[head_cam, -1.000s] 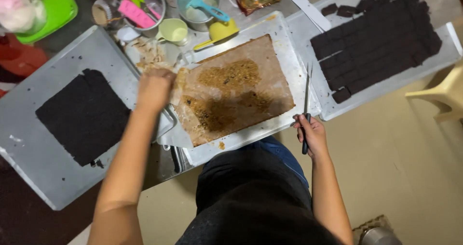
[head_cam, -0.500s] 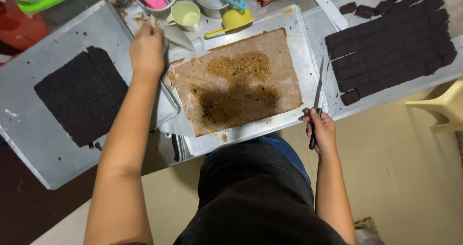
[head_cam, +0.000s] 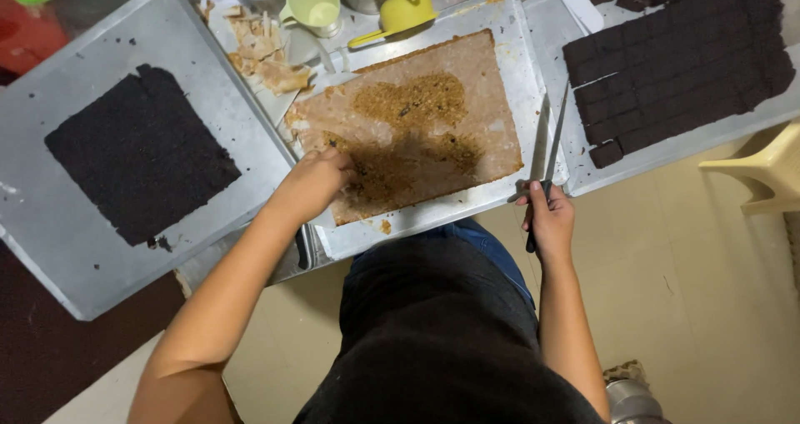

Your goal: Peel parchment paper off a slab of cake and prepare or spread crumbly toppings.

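My left hand [head_cam: 315,180] rests with curled fingers on the left edge of a greasy brown parchment sheet [head_cam: 417,120] that lines the middle metal tray [head_cam: 521,57]. My right hand [head_cam: 548,220] is closed around the dark handle of a knife [head_cam: 552,145], whose blade points away from me over the tray's right rim. Baked crumbs stain the middle of the sheet.
A left metal tray [head_cam: 75,249] carries an uncut dark brownie slab [head_cam: 142,153]. A right tray [head_cam: 583,65] bears brownie [head_cam: 683,57] cut into strips and squares. Torn paper scraps [head_cam: 262,53], a pale green cup [head_cam: 312,5], a yellow scoop [head_cam: 400,15] and bowls lie behind. A cream plastic chair [head_cam: 762,170] stands at right.
My left hand has pulled back from the paper scraps beyond the tray and come down onto the sheet's left edge. The right hand and knife have barely moved.
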